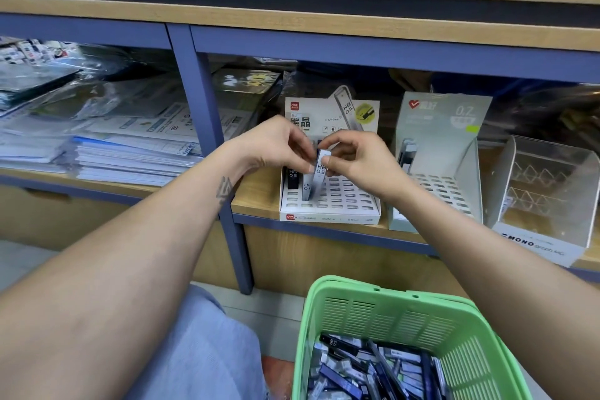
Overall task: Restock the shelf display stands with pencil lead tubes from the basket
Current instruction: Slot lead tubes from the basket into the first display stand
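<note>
Inserting step: both hands, left [276, 148] and right [357, 157], pinching one tube [319, 174] over the stand [329, 204]. Next, likely: align with a free slot, press down. Basket [454, 328] holding more.

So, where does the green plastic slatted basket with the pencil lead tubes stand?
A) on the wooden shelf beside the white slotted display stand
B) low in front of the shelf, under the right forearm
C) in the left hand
B: the green plastic slatted basket sits below the wooden shelf, apart from both hands.
</note>
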A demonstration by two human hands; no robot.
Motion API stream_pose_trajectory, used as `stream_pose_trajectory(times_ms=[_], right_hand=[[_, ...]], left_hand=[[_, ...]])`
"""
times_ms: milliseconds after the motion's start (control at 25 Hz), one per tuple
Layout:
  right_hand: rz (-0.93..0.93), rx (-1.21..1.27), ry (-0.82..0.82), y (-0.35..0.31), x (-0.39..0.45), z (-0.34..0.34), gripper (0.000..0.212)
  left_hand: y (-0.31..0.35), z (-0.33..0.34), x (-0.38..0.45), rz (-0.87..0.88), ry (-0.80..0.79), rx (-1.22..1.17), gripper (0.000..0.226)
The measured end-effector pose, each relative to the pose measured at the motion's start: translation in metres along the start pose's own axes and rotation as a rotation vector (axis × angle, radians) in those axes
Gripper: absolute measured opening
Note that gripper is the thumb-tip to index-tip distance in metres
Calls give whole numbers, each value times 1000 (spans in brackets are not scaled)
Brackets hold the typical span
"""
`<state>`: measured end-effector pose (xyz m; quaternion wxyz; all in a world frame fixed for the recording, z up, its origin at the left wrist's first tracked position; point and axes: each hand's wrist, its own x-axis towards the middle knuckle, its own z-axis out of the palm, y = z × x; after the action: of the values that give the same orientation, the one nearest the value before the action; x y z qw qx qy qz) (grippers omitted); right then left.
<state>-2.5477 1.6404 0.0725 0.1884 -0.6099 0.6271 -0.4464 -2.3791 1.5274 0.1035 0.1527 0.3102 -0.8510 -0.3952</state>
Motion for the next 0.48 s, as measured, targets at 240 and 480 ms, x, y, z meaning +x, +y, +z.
stream_pose_trajectory(times_ms=[240, 480], right_hand=[[-39, -66, 22, 5, 0, 17, 20], [-34, -89, 42, 10, -1, 23, 19]], left_hand=[[-8, 5, 6, 45, 33, 146, 17], [-10, 7, 11, 46, 66, 194, 15]])
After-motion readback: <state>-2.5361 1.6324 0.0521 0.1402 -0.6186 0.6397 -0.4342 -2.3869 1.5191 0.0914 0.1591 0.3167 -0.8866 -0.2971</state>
